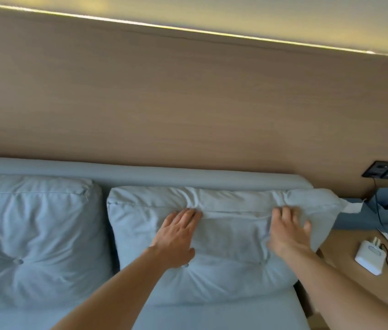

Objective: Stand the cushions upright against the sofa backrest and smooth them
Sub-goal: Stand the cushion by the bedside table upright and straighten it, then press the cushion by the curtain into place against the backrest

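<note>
Two pale blue tufted cushions stand upright against the sofa backrest (140, 173). The left cushion (33, 234) leans there untouched. The right cushion (231, 270) is wrinkled along its top seam. My left hand (176, 236) lies flat on the front of the right cushion, fingers spread and reaching the seam. My right hand (288, 232) presses flat on the same cushion near its right upper corner, fingers apart. Neither hand grips the fabric.
The pale blue sofa seat (212, 315) runs along the bottom. To the right, a wooden side table (345, 263) holds a white charger (370, 257) with a black cable and some paper. A black wall socket panel (387, 169) sits on the wood-panelled wall (188, 91).
</note>
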